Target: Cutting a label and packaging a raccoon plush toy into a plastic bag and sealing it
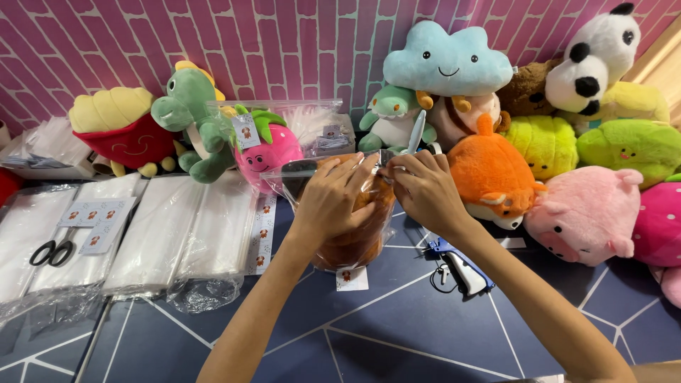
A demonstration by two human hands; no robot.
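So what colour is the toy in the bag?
Orange-brown toy in a clear bag, head view.

Clear plastic bag (pixel 355 213) mid-counter, wrapped around an orange plush, both hands on its top. Small white square label (pixel 352 279) lies just in front of it. Stacks of flat clear bags (pixel 177 241) cover the counter's left side; white sticker sheet (pixel 96 221) on them, sticker strip (pixel 264 234) at their right edge. Hang tag (pixel 246 132) on the pink plush at the back.
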